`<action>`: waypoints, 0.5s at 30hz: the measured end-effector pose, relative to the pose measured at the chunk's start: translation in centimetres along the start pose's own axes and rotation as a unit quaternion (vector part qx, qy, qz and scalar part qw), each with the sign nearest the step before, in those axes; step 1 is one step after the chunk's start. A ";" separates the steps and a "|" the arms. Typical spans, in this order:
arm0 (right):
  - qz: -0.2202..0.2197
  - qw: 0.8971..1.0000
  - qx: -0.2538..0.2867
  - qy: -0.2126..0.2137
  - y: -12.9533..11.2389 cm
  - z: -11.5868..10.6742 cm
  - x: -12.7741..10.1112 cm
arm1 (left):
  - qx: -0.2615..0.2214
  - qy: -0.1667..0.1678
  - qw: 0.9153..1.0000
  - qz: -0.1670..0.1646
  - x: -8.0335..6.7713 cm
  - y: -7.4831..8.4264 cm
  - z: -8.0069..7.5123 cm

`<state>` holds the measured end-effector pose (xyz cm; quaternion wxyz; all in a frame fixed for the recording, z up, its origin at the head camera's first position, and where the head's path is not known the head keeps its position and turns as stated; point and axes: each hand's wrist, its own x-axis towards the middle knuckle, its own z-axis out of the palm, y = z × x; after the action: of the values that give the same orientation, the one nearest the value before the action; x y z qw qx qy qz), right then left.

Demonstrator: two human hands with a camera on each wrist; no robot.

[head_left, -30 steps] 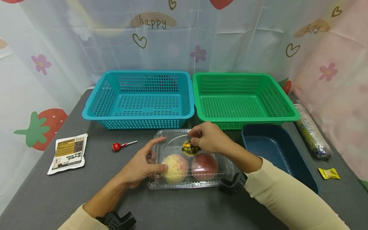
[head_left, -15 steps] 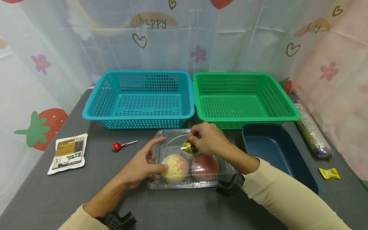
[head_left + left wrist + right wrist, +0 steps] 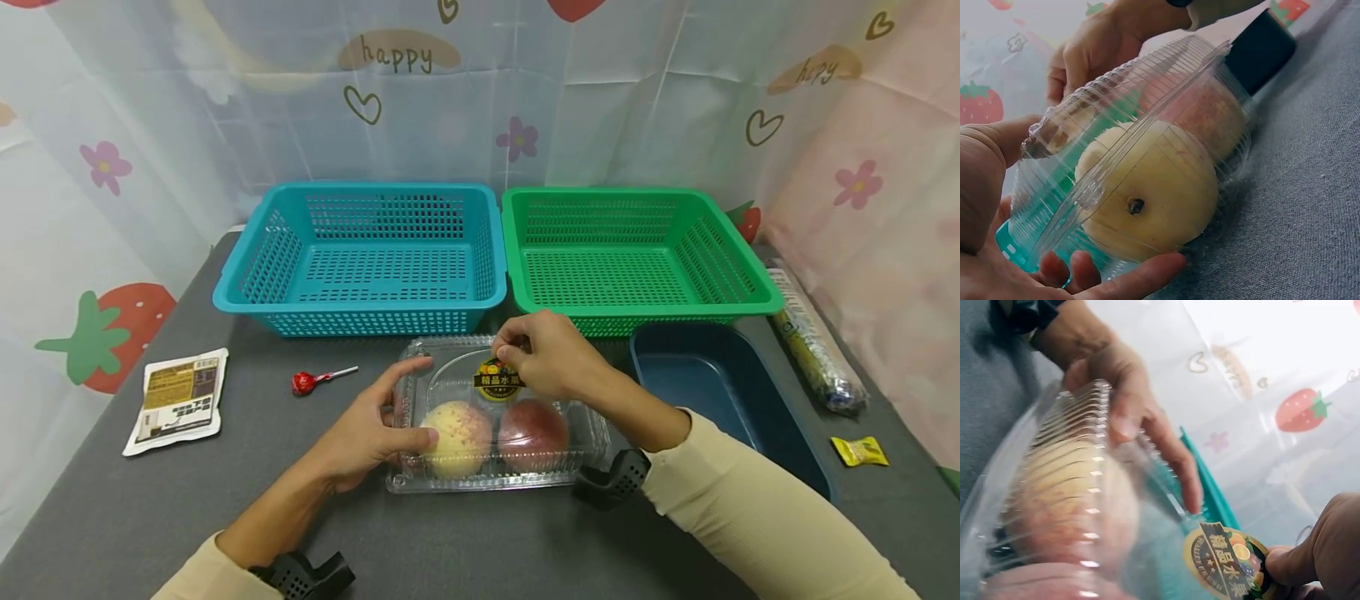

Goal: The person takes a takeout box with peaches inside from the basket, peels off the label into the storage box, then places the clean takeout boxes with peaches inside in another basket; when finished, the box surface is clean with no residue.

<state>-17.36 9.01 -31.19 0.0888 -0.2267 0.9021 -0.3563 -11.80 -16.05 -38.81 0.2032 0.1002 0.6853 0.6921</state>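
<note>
Grey felt-like tabletop (image 3: 480, 542), strawberry/heart printed curtain behind. Clear plastic clamshell box (image 3: 498, 417) sits front-centre, just ahead of the person, closed lid up, two fruits inside: pale yellow peach (image 3: 456, 427) on the left, red peach (image 3: 534, 429) on the right. Box long axis runs left-right, parallel to the table's near edge; round black-and-yellow sticker (image 3: 498, 382) is on the lid, toward the far side.

Left hand (image 3: 367, 433): wrapped round the box's left end, thumb along the near side by the yellow peach, index finger stretched along the far left corner. Left wrist view confirms fingers under and beside the shell; it's bracing, not lifting as far as I can tell.

Right hand (image 3: 551, 358): over the far middle of the lid, fingertips curled and pinching at the upper edge of the sticker. Right wrist view shows a fingertip right at the sticker's rim. Can't tell if the edge is actually lifted.

Both hands touch the box; right is the one on the sticker, left sits at the short end.

Around: teal basket (image 3: 360, 258) and green basket (image 3: 637, 254) side by side behind the box, dark blue tray (image 3: 720, 392) to the right, red lollipop (image 3: 303, 382) and a flat white-and-brown packet (image 3: 178, 398) to the left, foil-wrapped roll (image 3: 813, 342) and small yellow sachet (image 3: 858, 452) far right.
</note>
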 end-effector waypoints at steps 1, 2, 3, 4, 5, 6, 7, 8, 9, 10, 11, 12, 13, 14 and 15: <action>0.000 1.000 0.004 0.001 -0.1 -0.2 0.0 | 0.000 0.001 1.000 0.000 0.0 0.0 0.0; 0.001 1.000 0.008 0.000 -0.1 -0.5 -0.1 | -0.001 0.001 1.000 0.001 0.0 0.0 0.0; 0.001 1.000 0.012 0.000 -0.2 -0.8 -0.1 | -0.001 0.001 1.000 0.001 0.0 0.0 0.0; 0.000 1.000 0.020 -0.003 -0.2 -1.1 -0.2 | -0.001 0.001 1.000 0.002 0.0 0.0 0.1; 0.000 1.000 0.030 -0.006 -0.2 -1.3 -0.2 | -0.002 0.001 1.000 0.002 0.0 0.0 0.1; -0.001 0.999 0.041 -0.010 -0.2 -1.6 -0.3 | -0.002 0.001 1.000 0.003 0.0 0.0 0.1; -0.003 0.999 0.050 -0.014 -0.2 -1.8 -0.3 | -0.003 0.001 1.000 0.003 0.0 0.0 0.1; -0.004 0.998 0.061 -0.018 -0.2 -2.0 -0.4 | -0.004 0.001 1.000 0.003 0.0 0.0 0.1; -0.004 0.997 0.072 -0.023 -0.2 -2.2 -0.5 | -0.003 0.001 1.000 0.003 0.0 0.0 0.1; -0.004 0.996 0.084 -0.028 -0.1 -2.5 -0.5 | -0.002 0.001 1.000 0.003 0.0 0.0 0.1; -0.003 0.995 0.092 -0.032 -0.1 -2.7 -0.6 | -0.001 0.002 1.000 0.003 0.0 0.0 0.1; -0.004 0.995 0.097 -0.036 0.0 -2.9 -0.7 | 0.001 0.002 1.000 0.004 0.0 -0.1 0.1; -0.004 0.994 0.100 -0.039 0.1 -3.1 -0.8 | 0.001 0.002 1.000 0.004 0.0 -0.1 0.1; -0.004 0.993 0.107 -0.044 0.1 -3.3 -0.9 | 0.003 0.002 1.000 0.004 0.0 -0.1 0.1; -0.004 0.993 0.111 -0.048 0.2 -3.5 -1.0 | 0.004 0.003 1.000 0.004 0.0 -0.1 0.1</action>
<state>-17.71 11.69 -28.73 0.1555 -0.2363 0.8505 -0.4434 -11.74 -15.93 -38.86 0.1980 0.1022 0.6885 0.6902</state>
